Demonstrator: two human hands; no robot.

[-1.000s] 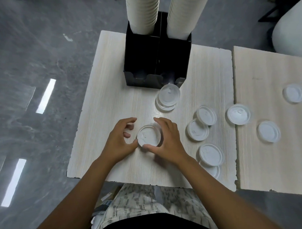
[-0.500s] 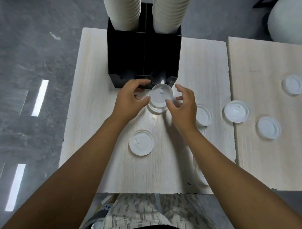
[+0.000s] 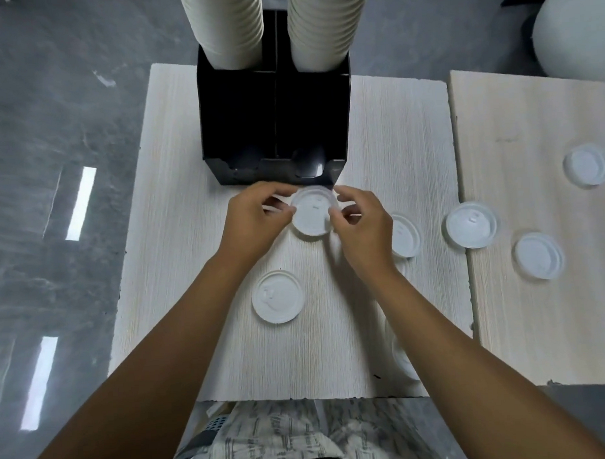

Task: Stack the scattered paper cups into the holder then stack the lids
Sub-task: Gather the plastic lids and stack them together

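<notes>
A small stack of white plastic lids (image 3: 312, 213), round and thin with raised rims, is held at the centre of the frame, just below the front edge of the black cup holder (image 3: 275, 127). The stack lies flat, tops facing up; being round, no long axis can be told. The left hand (image 3: 254, 219) pinches its left rim with curled fingers, and the right hand (image 3: 361, 224) pinches its right rim in the same way.

The holder is a boxy, matt black, two-compartment unit in the upper centre, with a tall column of ribbed paper cups (image 3: 227, 26) rising from the left compartment and a second column of cups (image 3: 325, 26) from the right.

The pale tabletop (image 3: 177, 233) shows a fine wood grain. A loose lid (image 3: 277, 296) lies flat lower centre, another lid (image 3: 404, 234) is partly hidden behind the right hand, and three further lids (image 3: 470, 224) are scattered at right, across the seam onto a second tabletop (image 3: 530, 118).

Compared with half a second ago, both hands are seen at the same stack in nearly the same grip, and the loose lid below is unmoved.
</notes>
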